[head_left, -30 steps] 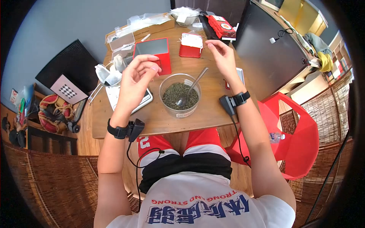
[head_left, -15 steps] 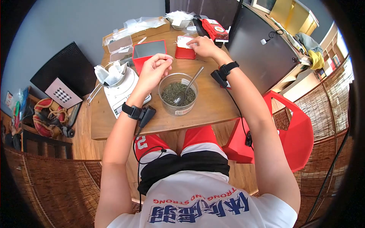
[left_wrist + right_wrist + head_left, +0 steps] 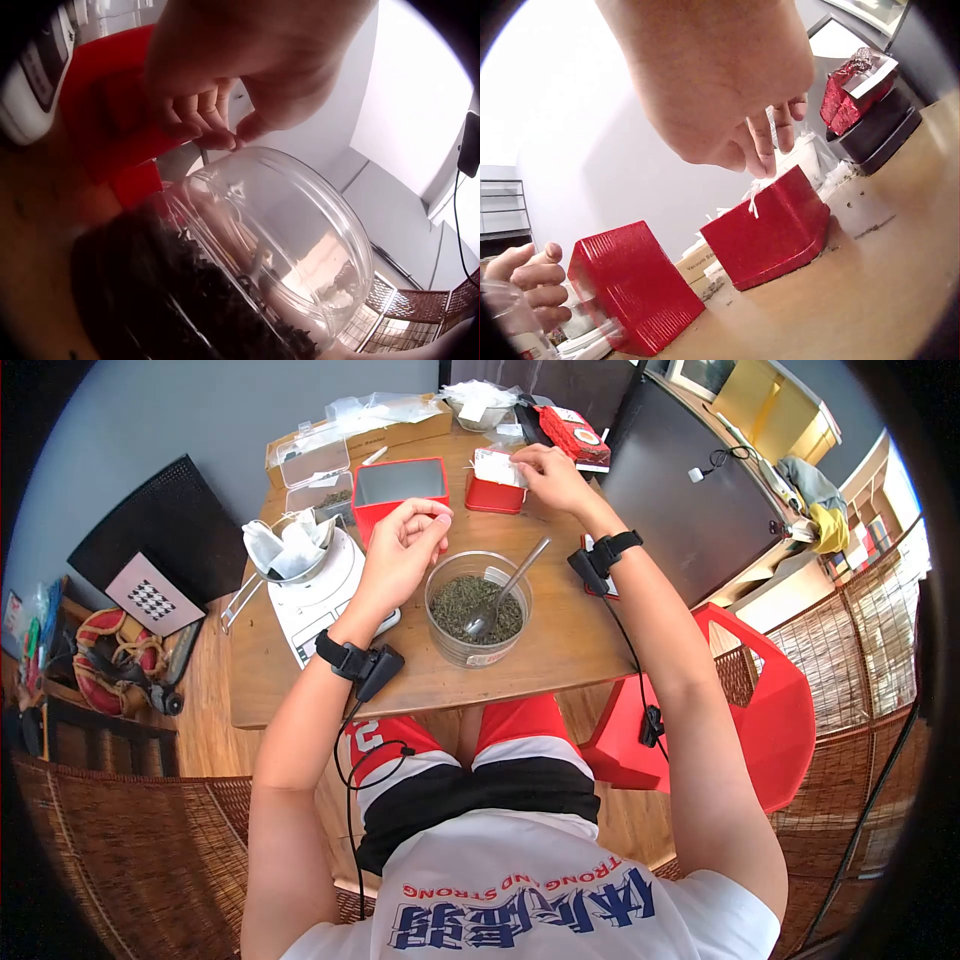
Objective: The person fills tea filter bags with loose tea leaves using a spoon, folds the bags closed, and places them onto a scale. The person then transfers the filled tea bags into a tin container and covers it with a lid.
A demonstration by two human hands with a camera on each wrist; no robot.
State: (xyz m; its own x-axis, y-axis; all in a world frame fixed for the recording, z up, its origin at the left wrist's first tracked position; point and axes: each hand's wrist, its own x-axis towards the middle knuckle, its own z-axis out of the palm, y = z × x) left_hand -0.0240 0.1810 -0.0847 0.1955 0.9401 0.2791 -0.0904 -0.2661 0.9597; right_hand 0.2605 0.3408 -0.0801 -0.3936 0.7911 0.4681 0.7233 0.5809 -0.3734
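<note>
My right hand (image 3: 553, 478) reaches into the top of a small red tin (image 3: 492, 498), its fingertips right at the white drawstring bags (image 3: 495, 464) inside. In the right wrist view, white strings (image 3: 754, 201) hang over the tin's rim below these fingertips; I cannot tell whether they pinch a bag. My left hand (image 3: 408, 543) hovers with loosely curled fingers, thumb near the forefinger, and nothing shows in it. Beside it stands a clear tub (image 3: 440, 625) of dried tea leaves (image 3: 465, 605) with a metal spoon (image 3: 515, 580) leaning in it. A larger red tin (image 3: 402, 485) stands open behind the left hand.
On the left, a white kitchen scale (image 3: 310, 615) bears a handled metal strainer (image 3: 300, 572) filled with white bags. Behind are a clear plastic case (image 3: 315, 465), a cardboard box (image 3: 420, 428) and a bowl (image 3: 483, 415) of white packets. A red chair (image 3: 775, 710) stands right of the table.
My right hand has moved left from beside the small tin to the bags in its top. The left hand has shifted right, nearer the tub.
</note>
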